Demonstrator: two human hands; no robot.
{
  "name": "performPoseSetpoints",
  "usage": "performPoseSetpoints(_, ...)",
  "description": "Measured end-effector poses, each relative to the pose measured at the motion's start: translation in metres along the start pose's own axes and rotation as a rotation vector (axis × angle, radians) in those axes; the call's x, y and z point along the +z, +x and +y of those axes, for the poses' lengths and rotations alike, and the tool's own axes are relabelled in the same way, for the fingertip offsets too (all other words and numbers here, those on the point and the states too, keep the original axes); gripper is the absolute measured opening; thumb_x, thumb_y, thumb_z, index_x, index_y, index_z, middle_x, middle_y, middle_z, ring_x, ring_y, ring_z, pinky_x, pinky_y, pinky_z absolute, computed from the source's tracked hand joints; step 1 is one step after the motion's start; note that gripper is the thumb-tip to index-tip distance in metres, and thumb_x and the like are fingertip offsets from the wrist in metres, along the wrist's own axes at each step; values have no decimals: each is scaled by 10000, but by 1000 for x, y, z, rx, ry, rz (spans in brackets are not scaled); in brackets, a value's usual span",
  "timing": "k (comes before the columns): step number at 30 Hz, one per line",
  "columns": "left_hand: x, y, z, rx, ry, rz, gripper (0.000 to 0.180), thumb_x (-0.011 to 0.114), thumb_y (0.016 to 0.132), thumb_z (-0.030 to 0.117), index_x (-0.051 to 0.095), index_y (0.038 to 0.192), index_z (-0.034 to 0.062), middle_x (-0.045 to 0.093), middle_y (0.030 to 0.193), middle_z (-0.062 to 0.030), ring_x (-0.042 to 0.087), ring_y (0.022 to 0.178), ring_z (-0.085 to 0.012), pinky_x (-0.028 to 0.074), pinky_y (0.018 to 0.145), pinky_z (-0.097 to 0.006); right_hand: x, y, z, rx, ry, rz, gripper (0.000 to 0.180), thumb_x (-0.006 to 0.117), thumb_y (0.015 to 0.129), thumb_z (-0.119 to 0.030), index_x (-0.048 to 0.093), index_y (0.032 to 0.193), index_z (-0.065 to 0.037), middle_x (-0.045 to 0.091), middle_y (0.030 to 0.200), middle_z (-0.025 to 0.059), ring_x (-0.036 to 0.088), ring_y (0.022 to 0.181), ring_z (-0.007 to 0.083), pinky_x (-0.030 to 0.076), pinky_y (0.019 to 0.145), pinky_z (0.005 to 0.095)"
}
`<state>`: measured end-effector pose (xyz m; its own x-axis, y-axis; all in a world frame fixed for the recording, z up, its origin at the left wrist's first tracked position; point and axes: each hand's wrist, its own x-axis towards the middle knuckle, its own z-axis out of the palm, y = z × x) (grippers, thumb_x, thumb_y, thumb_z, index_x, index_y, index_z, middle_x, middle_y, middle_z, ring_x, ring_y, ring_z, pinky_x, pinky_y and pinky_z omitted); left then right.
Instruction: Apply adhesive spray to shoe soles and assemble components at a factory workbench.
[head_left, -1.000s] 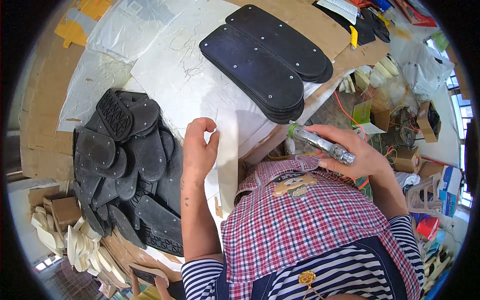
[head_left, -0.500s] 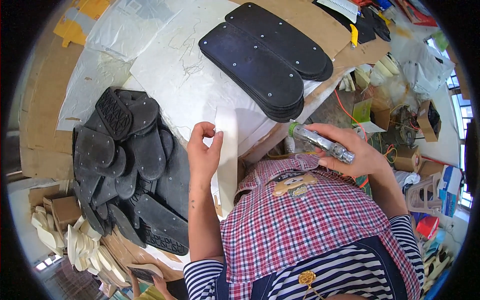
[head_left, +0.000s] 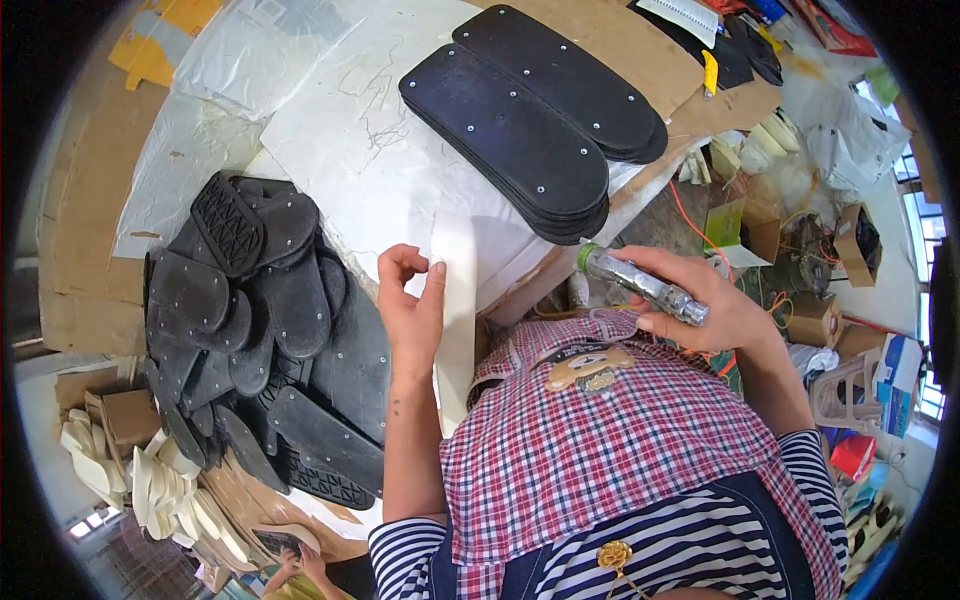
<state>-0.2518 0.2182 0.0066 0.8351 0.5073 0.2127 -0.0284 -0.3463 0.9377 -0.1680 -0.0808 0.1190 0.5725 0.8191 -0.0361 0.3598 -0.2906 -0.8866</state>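
Left hand (head_left: 412, 305) sits at the near edge of the white paper-covered table (head_left: 340, 150), thumb and fingertips pinched together, loosely curled. Looks like it pinches something tiny; cannot tell what, too small to see. It lies just beside a white strip (head_left: 455, 300) hanging over the table edge, maybe touching it.

Right hand (head_left: 700, 305) is closed around a clear tube (head_left: 640, 283) with a green cap, full of small silvery bits, held tilted over the lap, well apart from the table top.

Step, by my read: taking one small piece from the tube's stock, to go on the soles. Next move likely needs a sole within reach and a fine fingertip placement.

Stack of black insoles (head_left: 530, 130) with metal dots lies on the table, far side. Heap of black outsoles (head_left: 250, 330) sits left of the left hand.

Hard to make out: tube contents, rivets or studs, unclear. Clutter at right is blurred by the fisheye rim.
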Motion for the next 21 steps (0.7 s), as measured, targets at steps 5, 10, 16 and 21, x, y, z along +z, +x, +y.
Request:
performPoseSetpoints(5,3,0,8,310,307,39,191,642,739,-15,552,902,30,518,864,-95,526,798,-234,441,710,-321,-3,2,-3,15,5,-1,574,645,765,-51,434,1298,-25,593,980,75,579,811,141,460,750,287)
performPoseSetpoints(10,3,-3,10,341,385,42,160,650,730,-17,581,857,51,525,887,-110,529,789,-273,443,700,-340,-1,3,-2,6,0,2,569,644,769,-50,435,1297,-23,596,972,72,581,812,136,461,747,282)
performPoseSetpoints(16,-5,-13,5,405,512,-20,172,627,767,22,613,934,56,533,904,-111,516,846,-278,422,736,-362,1,4,-1,0,-7,0,574,648,766,-49,434,1298,-24,601,949,69,579,813,132,461,750,283)
performPoseSetpoints(21,-5,-21,9,304,465,-24,202,598,803,22,639,999,49,533,920,-125,515,888,-268,426,779,-344,-2,4,1,19,-8,12,574,651,765,-53,435,1296,-27,604,943,67,583,834,138,461,758,286)
